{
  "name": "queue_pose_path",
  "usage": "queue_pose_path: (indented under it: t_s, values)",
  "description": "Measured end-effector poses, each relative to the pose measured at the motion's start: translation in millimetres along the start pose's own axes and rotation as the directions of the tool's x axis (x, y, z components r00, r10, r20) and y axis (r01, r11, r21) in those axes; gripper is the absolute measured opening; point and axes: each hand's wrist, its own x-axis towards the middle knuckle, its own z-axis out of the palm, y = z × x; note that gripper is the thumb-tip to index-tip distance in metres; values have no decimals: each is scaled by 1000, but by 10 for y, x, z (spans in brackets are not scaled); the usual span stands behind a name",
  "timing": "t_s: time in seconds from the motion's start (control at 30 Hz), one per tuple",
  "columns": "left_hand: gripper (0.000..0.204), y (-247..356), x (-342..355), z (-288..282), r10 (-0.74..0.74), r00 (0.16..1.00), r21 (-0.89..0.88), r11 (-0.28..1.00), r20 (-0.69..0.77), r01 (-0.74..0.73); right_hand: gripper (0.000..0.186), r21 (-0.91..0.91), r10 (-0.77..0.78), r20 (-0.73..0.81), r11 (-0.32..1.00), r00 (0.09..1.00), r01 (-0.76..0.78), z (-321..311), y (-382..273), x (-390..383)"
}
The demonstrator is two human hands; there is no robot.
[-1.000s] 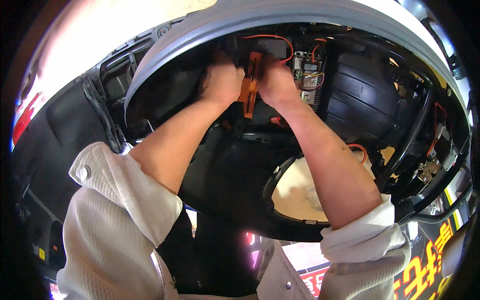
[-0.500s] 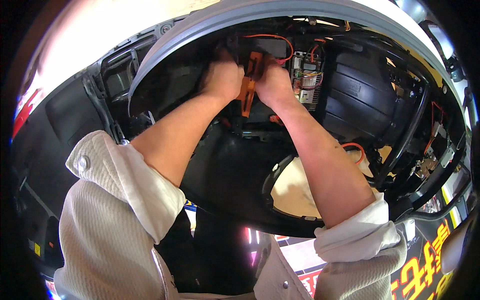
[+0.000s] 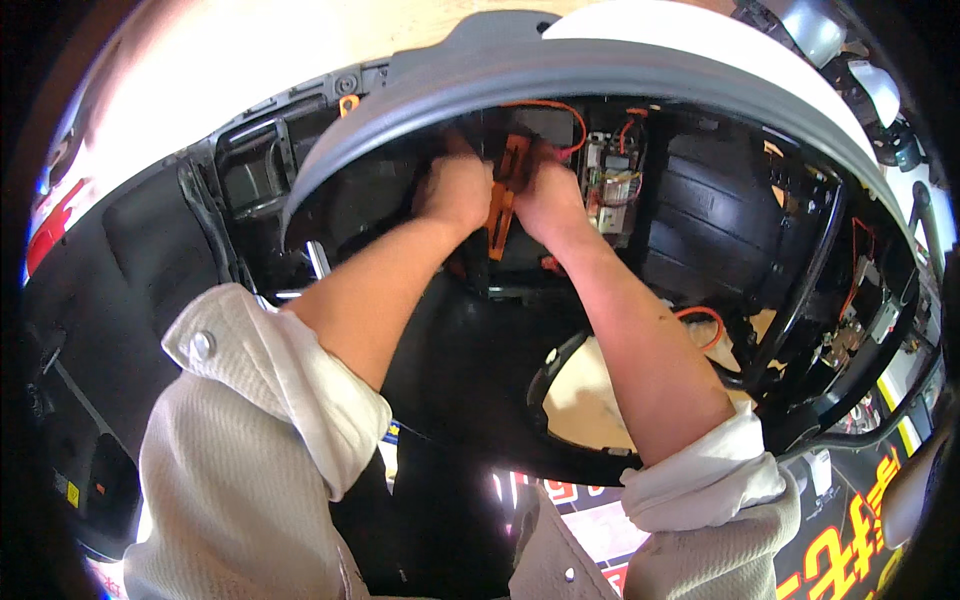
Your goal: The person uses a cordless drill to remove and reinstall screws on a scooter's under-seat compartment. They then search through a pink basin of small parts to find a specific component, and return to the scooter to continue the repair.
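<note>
Orange slotted piece [image 3: 503, 187] sits inside the black shell [image 3: 450, 345], between left hand [image 3: 462, 192] and right hand [image 3: 550, 197], whose grips I can't make out in shadow. Wired electronics [image 3: 612, 188] lie uncovered nearby; what's finished or left isn't clear.

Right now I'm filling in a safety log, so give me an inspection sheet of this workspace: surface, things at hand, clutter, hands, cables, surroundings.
Surface: black panel with an oval opening.
Things at hand: slotted orange part, upper middle.
Clutter: small orange piece by the grey curved rim, upper left; whether loose, unclear.
Hands: left hand left of the slotted orange part, right hand to its right; grip too dark to tell.
Cables: thin orange cable above the right hand; orange loop lower right of it.
Surroundings: pale electronics module right of the right hand; dark printed surface, lower right.
</note>
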Motion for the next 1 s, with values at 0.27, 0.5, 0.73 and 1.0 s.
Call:
queue_pose_path:
  t_s: [0.27, 0.5, 0.73, 1.0]
  values:
    - [62, 89, -72, -114, -123, 990, -52, 991, 65, 126, 33, -29, 38, 36, 999, 999, -37, -41, -93, -36]
    - [42, 125, -64, -133, -177, 982, -87, 979, 63, 182, 30, -65, 61, 36, 996, 997, -59, -71, -87, -81]
    - [27, 314, -450, -530, -49, 996, 55, 997, 74, 45, 27, -146, 48, 2, 988, 999, -47, -168, -91, -251]
    - [26, 303, -2734, -2189, 378, 920, -42, 926, 100, -376, 14, 156, 55, 112, 985, 992, -72, -1092, -596, -1205]
